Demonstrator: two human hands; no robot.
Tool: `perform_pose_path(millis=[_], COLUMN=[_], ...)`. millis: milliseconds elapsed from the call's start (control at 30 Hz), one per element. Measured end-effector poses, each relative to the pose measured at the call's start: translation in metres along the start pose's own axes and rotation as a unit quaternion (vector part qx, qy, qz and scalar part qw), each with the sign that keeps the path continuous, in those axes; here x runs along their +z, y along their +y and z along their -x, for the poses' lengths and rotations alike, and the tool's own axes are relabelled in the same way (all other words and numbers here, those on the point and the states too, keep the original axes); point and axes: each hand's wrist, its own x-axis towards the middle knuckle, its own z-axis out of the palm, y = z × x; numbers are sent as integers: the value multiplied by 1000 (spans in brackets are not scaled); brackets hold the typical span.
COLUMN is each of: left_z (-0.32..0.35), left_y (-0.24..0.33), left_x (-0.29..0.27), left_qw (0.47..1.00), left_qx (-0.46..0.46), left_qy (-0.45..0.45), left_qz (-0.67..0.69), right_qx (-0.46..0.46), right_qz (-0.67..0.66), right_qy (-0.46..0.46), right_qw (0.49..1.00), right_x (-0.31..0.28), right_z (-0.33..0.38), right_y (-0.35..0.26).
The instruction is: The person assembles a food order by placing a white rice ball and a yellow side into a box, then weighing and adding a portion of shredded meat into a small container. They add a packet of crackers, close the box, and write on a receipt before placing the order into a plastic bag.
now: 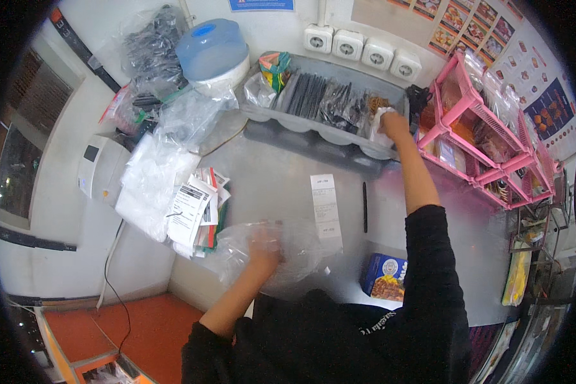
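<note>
My left hand [265,246] is closed on a clear plastic bag [301,253] at the counter's near edge; the film blurs its fingers. My right hand [395,125] reaches into the right end of a grey cutlery tray [313,123] and pinches a white tissue [377,128]. Black straws [305,96], wrapped black plastic cutlery [342,105] and a clump of rubber bands [379,102] fill compartments beside it. Between my arms lie a long paper receipt [326,214] and a black pen-like stick [365,207]. A blue box with a food picture [386,278] is by my right elbow.
Left on the counter are receipts [189,208], white plastic bags [150,182], a white printer-like device [102,168] and a blue-lidded container [211,51]. Pink racks [457,109] stand at the right. Sockets [347,45] line the back wall. A cable [109,269] hangs at left.
</note>
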Motion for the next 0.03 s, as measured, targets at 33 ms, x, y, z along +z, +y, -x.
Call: perform_pose_path(millis=[33], left_z=[5], left_y=[4], left_x=[-7], left_qw=[1000], left_qx=[-4], left_qy=[-10], left_qz=[-18], right_qx=[10], right_qz=[3], right_qy=[-11], right_qw=[1000], right_x=[-2], right_z=[7], right_y=[-1])
